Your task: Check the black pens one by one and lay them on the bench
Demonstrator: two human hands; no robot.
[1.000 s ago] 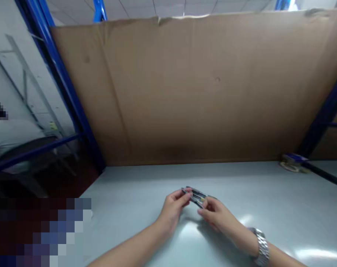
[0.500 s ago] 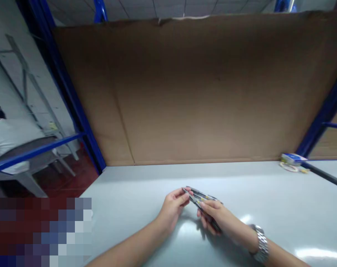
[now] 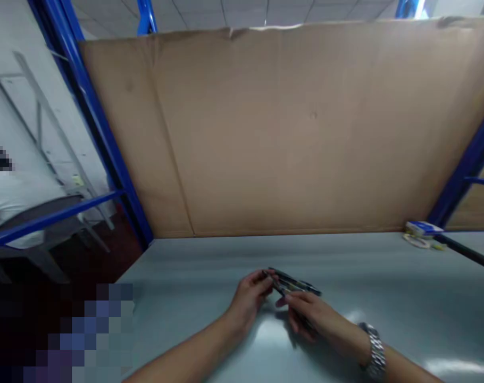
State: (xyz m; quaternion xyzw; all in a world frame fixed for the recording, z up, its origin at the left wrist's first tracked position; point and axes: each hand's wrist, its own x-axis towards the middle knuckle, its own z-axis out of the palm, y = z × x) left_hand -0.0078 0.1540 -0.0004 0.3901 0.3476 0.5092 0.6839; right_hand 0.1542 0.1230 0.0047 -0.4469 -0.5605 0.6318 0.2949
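Several slim dark pens [image 3: 301, 283] are held in a loose bundle above the table, slanting down to the right. My left hand [image 3: 247, 299] pinches their left ends between thumb and fingers. My right hand [image 3: 314, 315], with a metal-banded watch [image 3: 374, 351] on the wrist, is closed around the lower part of the nearest pen. Its thumb lies on the top side and the fingers curl below. The far ends of the other pens stick out past the right hand's knuckles. Exactly how many pens there are is hard to make out.
A tall cardboard panel [image 3: 266, 138] stands along the table's back edge, between blue metal posts [image 3: 102, 127]. A small blue and white box [image 3: 423, 229] lies at the back right corner, with a pale ring-shaped item beside it. At the far left a person in white [image 3: 18, 191] sits.
My right hand's fingers have shifted slightly on the pen, while my left hand stays nearly in place. The table looks darker and the cardboard brighter.
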